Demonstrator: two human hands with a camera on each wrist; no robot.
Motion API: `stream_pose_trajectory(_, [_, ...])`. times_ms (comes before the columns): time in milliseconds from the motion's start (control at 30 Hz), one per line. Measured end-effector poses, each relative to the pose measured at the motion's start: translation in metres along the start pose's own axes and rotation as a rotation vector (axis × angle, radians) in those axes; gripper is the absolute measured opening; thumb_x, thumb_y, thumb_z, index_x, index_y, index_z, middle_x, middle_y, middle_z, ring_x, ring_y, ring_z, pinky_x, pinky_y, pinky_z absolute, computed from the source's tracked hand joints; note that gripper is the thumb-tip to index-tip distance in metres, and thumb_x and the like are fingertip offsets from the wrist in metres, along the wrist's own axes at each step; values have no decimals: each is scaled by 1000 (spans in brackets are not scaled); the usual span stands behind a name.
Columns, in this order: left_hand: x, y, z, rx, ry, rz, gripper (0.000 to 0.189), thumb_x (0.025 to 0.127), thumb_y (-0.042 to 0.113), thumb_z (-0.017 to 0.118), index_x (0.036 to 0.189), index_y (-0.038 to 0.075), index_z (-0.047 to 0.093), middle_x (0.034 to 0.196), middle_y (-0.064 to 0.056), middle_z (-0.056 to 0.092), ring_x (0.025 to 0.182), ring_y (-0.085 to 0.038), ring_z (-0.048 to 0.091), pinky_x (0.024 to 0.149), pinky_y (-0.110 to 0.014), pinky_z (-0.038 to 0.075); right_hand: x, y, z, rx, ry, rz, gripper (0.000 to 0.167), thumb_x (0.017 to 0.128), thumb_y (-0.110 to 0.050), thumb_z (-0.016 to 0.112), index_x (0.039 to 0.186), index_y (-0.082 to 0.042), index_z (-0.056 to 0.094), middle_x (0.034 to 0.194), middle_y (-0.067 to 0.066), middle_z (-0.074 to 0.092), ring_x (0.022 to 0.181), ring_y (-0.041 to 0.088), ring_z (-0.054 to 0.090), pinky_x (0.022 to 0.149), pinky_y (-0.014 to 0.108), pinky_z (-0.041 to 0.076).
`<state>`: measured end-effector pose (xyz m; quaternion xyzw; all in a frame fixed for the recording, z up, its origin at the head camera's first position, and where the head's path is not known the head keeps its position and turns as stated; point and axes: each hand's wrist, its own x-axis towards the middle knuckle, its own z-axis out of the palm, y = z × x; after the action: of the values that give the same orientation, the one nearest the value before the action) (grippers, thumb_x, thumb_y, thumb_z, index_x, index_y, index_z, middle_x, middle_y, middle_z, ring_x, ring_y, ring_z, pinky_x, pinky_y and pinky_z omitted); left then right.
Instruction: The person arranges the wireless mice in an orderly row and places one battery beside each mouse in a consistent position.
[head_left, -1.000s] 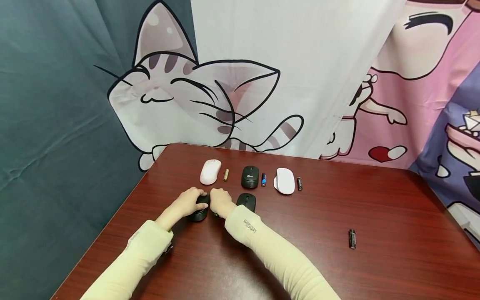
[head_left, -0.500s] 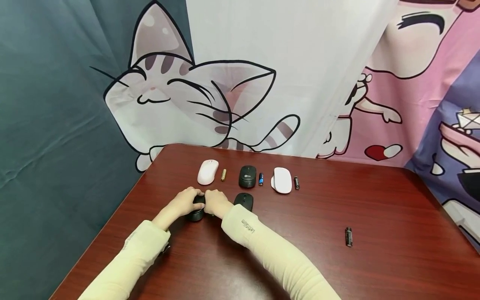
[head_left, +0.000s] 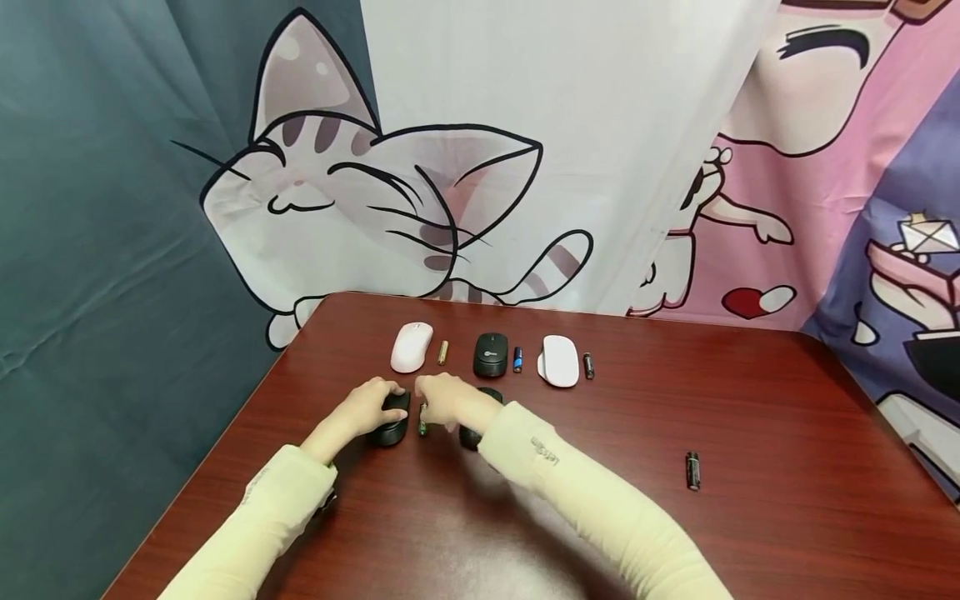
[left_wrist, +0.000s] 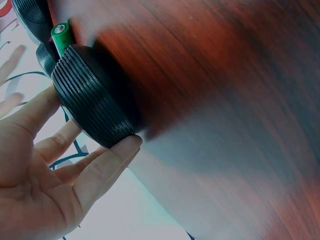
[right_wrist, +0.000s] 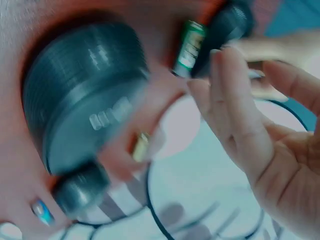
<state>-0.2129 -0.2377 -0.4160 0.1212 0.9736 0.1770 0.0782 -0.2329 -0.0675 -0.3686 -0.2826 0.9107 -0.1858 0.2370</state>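
My left hand (head_left: 367,406) holds a black computer mouse (head_left: 390,432) on the table, thumb on one side and fingers on the other. In the left wrist view the thumb tip presses the ribbed end of that mouse (left_wrist: 92,97). A green battery (head_left: 423,422) lies just right of it, partly covered by my right hand (head_left: 452,400). The right wrist view has this green battery (right_wrist: 190,47) beyond the right fingertips, which are extended and hold nothing. Another black mouse (head_left: 470,439) sits under the right wrist, partly hidden.
Along the back stand a white mouse (head_left: 412,348) with a gold battery (head_left: 443,352), a black mouse (head_left: 491,356) with a blue battery (head_left: 517,360), and a white mouse (head_left: 561,362) with a dark battery (head_left: 588,366). Another dark battery (head_left: 693,471) lies at right. A printed curtain (head_left: 480,208) hangs behind the table.
My right hand has let go of the green battery and shifted right, its fingers loosening and the battery coming into sight. The left hand keeps its hold on the mouse. The head view has turned slightly.
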Motion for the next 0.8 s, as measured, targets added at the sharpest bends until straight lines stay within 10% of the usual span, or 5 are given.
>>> stream_pose_trajectory(167, [2,2,0,5,-5,1,37,86,18,67,115,-5,61,113,-23,61,111,-40,54,93,-53,43,-35,13,-34,-3,32,-98,32,91,-11,59,122,-6,54,112,15,64,57,22,65,57,22,47])
stream_pose_trajectory(433, [2,0,-1,4,-5,5,35,85,18,68,112,-3,61,112,-21,61,110,-39,54,93,-52,43,-87,49,-65,-76,191,-181,25,87,-3,61,111,-4,57,68,3,56,59,9,48,58,21,39])
stream_pose_trajectory(800, [-1,0,0,-3,7,1,36,83,20,70,110,-2,62,110,-22,59,107,-40,55,91,-52,44,-128,83,-78,-51,377,-235,19,85,1,56,103,-5,59,78,5,63,71,13,57,65,25,46])
